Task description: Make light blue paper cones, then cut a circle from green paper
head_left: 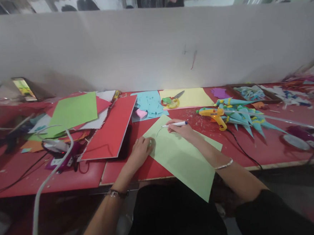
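Observation:
A light green sheet of paper (183,158) lies at an angle, its near corner sticking out past the table edge. My right hand (180,128) grips a white pen (178,124) with a dark blue end. The pen's tip is at the paper's upper left part, where a thin curved line shows. My left hand (143,147) has its fingers bent together over the sheet's left edge, holding it down on the table.
A red board (111,129) leans left of the paper. Behind lie yellow-handled scissors (172,102) and blue paper pieces (150,102). To the right are a yellow glue gun (214,116) with a cord and blue paper cones (247,116). A phone (24,89) stands far left.

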{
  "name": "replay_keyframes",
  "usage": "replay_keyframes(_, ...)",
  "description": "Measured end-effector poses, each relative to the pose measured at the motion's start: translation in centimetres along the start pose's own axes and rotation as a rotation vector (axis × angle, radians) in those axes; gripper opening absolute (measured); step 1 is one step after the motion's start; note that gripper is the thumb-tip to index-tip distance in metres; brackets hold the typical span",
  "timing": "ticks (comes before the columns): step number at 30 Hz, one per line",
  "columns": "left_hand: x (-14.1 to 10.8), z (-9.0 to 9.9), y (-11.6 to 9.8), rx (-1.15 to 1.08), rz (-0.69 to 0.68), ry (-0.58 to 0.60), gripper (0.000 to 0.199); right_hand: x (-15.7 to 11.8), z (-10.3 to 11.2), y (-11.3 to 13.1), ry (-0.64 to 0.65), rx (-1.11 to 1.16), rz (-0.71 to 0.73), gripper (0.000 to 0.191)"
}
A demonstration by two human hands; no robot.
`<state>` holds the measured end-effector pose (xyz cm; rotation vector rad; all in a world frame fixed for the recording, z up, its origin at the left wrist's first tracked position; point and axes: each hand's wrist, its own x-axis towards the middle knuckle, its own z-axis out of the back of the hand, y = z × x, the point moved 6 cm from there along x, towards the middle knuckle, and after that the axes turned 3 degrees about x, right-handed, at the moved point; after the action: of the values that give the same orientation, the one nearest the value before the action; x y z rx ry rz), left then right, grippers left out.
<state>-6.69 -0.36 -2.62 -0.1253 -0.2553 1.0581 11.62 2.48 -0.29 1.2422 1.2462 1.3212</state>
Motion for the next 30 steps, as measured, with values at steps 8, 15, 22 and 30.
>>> replay_keyframes(8,-1.3,1.1,0.5,0.057,0.166,-0.112,0.028,0.3,-1.3,-2.1,-0.036,-0.151,-0.038,0.016)
replay_keyframes(15,-1.7,1.5,0.2,0.074,0.227,-0.109,0.028,-0.3,-1.5,-1.2,-0.071,-0.24,0.009,0.017)
replay_keyframes(22,-1.7,1.5,0.3,0.071,0.225,-0.126,0.027,-0.7,-2.4,-0.6,0.066,-0.243,0.085,0.019)
replay_keyframes(30,-1.7,1.6,0.2,0.073,0.227,-0.136,0.026,-1.0,-3.4,-1.6,0.294,-0.171,0.017,0.019)
